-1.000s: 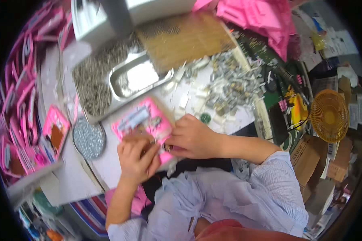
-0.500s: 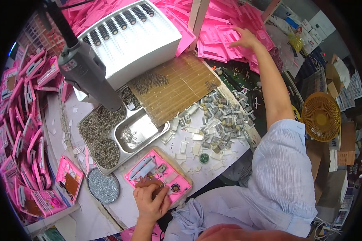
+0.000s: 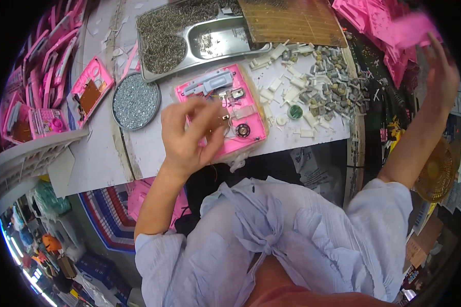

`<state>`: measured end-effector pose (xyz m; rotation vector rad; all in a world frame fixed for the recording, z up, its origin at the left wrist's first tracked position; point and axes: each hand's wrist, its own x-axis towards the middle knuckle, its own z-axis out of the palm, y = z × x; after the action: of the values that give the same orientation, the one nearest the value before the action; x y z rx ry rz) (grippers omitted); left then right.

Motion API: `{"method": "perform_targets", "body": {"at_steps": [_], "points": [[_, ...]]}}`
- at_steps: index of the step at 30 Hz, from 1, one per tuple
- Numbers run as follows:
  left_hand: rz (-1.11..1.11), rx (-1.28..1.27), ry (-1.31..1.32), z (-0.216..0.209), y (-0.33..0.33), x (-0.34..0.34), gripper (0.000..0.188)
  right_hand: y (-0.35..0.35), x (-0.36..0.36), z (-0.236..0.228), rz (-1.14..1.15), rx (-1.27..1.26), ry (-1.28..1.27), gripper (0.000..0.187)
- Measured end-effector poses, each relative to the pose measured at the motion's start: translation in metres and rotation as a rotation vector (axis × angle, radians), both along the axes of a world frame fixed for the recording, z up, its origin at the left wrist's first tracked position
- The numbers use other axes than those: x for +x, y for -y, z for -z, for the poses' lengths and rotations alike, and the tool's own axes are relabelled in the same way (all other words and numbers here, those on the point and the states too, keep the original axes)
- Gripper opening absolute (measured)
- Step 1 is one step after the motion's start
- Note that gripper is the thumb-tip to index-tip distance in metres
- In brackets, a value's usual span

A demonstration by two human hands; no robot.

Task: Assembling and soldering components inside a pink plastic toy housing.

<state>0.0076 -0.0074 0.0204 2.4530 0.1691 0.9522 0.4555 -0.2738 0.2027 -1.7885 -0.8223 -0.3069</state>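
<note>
A pink plastic casing (image 3: 251, 134) lies face down on the table before me, fitted with a grey strip part (image 3: 208, 83), thin wires and a round black speaker (image 3: 242, 130). Over its left side is my left hand (image 3: 187, 134), fingers bent and thumb apart, with no held thing visible; the fingers hide part of the casing's inside. At the far right my right hand (image 3: 438, 77) grips a pink plastic casing piece (image 3: 412, 29), smeared by motion, beside the heap of pink shells (image 3: 366, 20).
A steel tray (image 3: 161, 66) of springs and a round dish (image 3: 135, 102) of small metal pieces stand beyond. Small motors and white plastic parts (image 3: 312, 87) lie to the right. Pink casings (image 3: 48, 61) crowd the left, near a white basket rim (image 3: 36, 153). A brown board (image 3: 292, 20) overlaps the tray.
The view has tipped down toward my lap. My right hand has come away from the pink heap with a piece. My left hand has lifted a little over the casing, thumb spread.
</note>
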Motion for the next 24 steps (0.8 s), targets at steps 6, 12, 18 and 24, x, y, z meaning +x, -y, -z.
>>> {"method": "perform_targets", "body": {"at_steps": [6, 12, 18, 24], "points": [[-0.03, -0.188, 0.102, -0.025, -0.002, 0.054, 0.068, -0.131, -0.229, 0.069, -0.764, 0.294, -0.815, 0.065], [0.087, -1.276, 0.238, -0.092, -0.029, 0.019, 0.042, -0.161, -0.227, 0.092, -0.785, -0.094, -0.233, 0.067], [-0.068, -0.983, 0.081, -0.053, -0.018, 0.014, 0.075, -0.123, -0.248, 0.104, -0.694, -0.312, -0.583, 0.061], [0.172, -1.035, 0.009, -0.026, -0.002, 0.015, 0.076, -0.077, -0.252, 0.152, -0.553, 0.088, -0.778, 0.064]]}}
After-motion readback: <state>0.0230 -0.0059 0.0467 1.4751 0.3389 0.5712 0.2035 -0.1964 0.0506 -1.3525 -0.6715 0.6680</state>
